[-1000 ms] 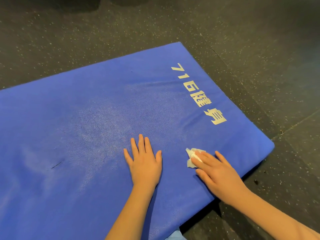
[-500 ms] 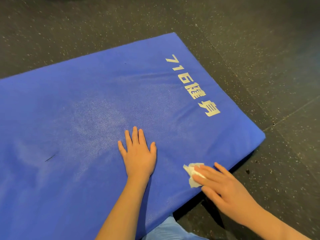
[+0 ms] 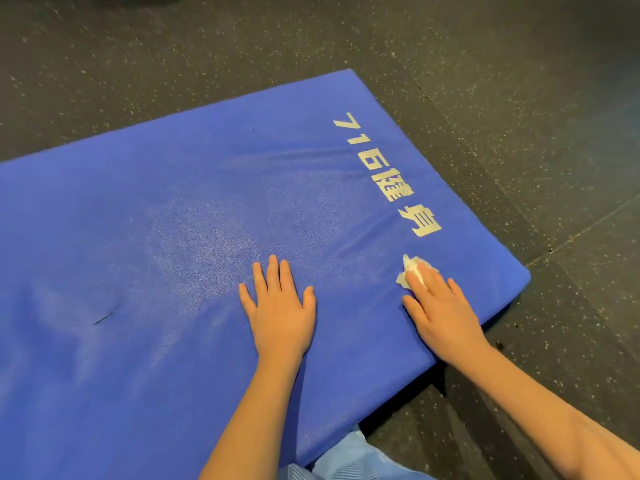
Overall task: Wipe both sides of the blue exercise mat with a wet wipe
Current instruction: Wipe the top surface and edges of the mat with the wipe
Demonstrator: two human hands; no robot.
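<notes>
The blue exercise mat (image 3: 166,237) lies flat on the floor, with pale printed lettering near its right end. My left hand (image 3: 278,311) rests flat on the mat with its fingers straight. My right hand (image 3: 440,310) presses a crumpled white wet wipe (image 3: 410,270) against the mat with straight fingers, just below the lettering and near the right corner. Most of the wipe is hidden under my fingertips. A paler scuffed patch shows on the mat left of my left hand.
Dark speckled rubber floor (image 3: 519,98) surrounds the mat, with tile seams at the right. A short dark mark (image 3: 103,317) sits on the mat at the left. Light blue fabric of my clothing (image 3: 346,459) shows at the bottom edge.
My right hand slid the wipe back toward the mat's near edge, then pushed it forward to just under the lettering. My left hand stayed flat on the mat.
</notes>
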